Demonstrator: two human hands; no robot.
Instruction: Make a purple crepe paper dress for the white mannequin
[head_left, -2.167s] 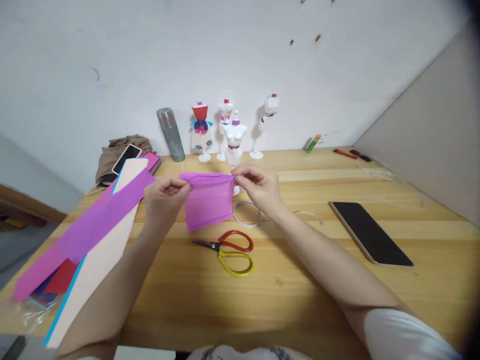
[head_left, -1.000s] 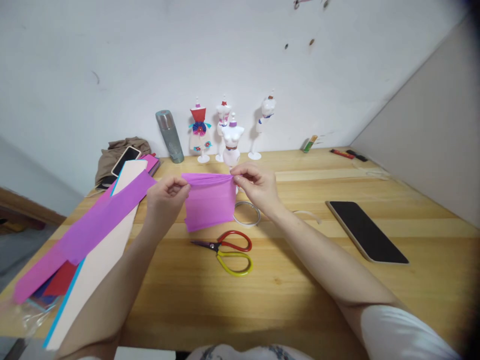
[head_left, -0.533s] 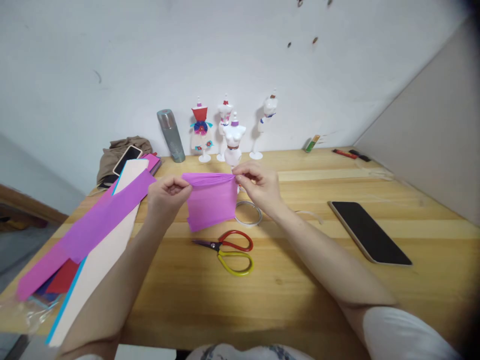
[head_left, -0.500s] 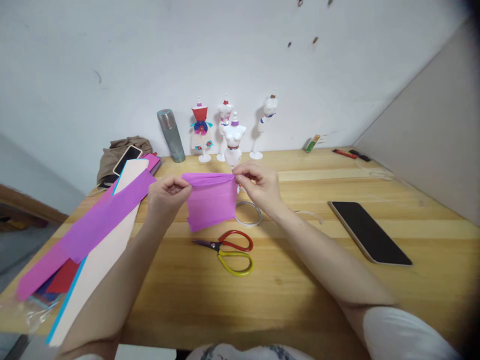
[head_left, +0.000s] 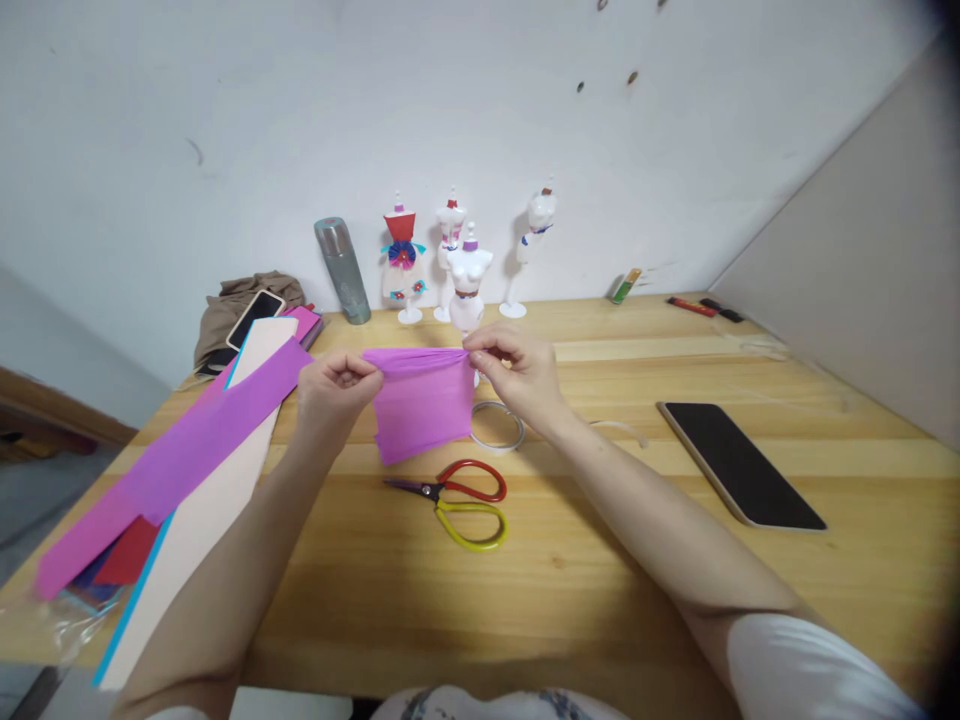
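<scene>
A piece of purple crepe paper [head_left: 424,405] hangs stretched between my two hands, its top edge folded over. My left hand [head_left: 339,388] pinches the upper left corner, while my right hand [head_left: 521,372] grips the upper right corner between thumb and fingers. Just below the paper lie scissors [head_left: 429,491] with one red and one yellow handle, blades pointing left. A roll of tape [head_left: 497,427] rests flat beside the paper's right edge. Behind my hands stands a small white mannequin [head_left: 469,275] with a purple neck band and a brown waist band; its lower part is hidden.
Several dressed mannequins, one in a red top [head_left: 400,230], stand along the wall by a grey thermos [head_left: 343,272]. Long purple paper strips [head_left: 202,440] and pale sheets [head_left: 217,510] cover the table's left side. A tablet-like dark device [head_left: 739,465] lies right; a glue stick [head_left: 625,287] stands behind.
The paper's folded top edge looks slightly flatter. Both hands keep their hold on the paper and have hardly moved.
</scene>
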